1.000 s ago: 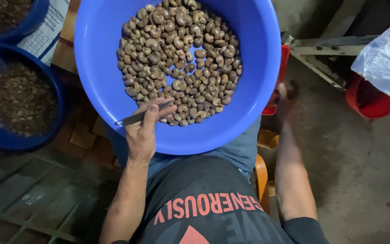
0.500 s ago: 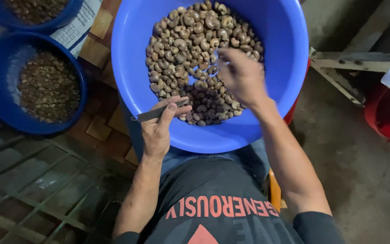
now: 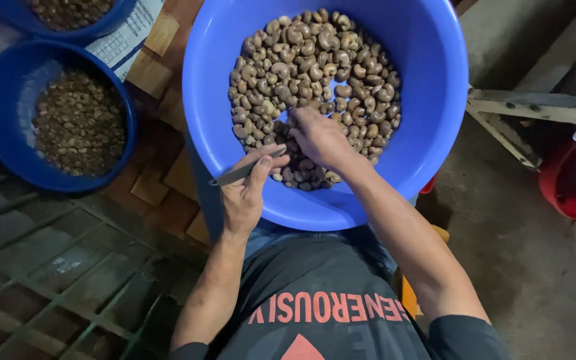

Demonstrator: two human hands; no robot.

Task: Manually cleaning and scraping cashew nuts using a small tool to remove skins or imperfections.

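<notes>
Head view, what's going on with the nuts?

— Big blue basin (image 3: 435, 100) sits on the person's lap, its near rim against the belly. A heap of brown cashew nuts (image 3: 315, 73) lies in it, spread from the middle toward the far wall. Plenty remain; the heap looks barely dented, so I'd judge most of the work is left.

— Anything done?

— Two smaller blue bowls stand on the floor to the left. The near bowl (image 3: 8, 140) holds darker, smaller bits, maybe shells or finished pieces; I can't tell which. The far bowl (image 3: 101, 27), at the top edge, holds similar brown stuff. Some amount has likely been processed, going by those.

— Hands?

— Left hand (image 3: 245, 197) rests on the near rim of the basin, palm toward the floor, forearm running straight up from the lower edge. Its grip is pressed around a thin grey blade (image 3: 245, 171), thumb on top, the tip pointing left past the rim.

— And the right?

— Right hand (image 3: 321, 140) reaches in from the lower right, elbow bent, wrist over the near edge of the heap. Fingers curl down into the nuts; the grip seems to be closing on one or a few, but the fingertips are buried, so I can't tell whether it's pinching anything.

— Around them?

— Brick floor with a metal grate at lower left, a red bucket (image 3: 571, 183) at the right edge, wooden slats (image 3: 535, 107) beside it.
</notes>
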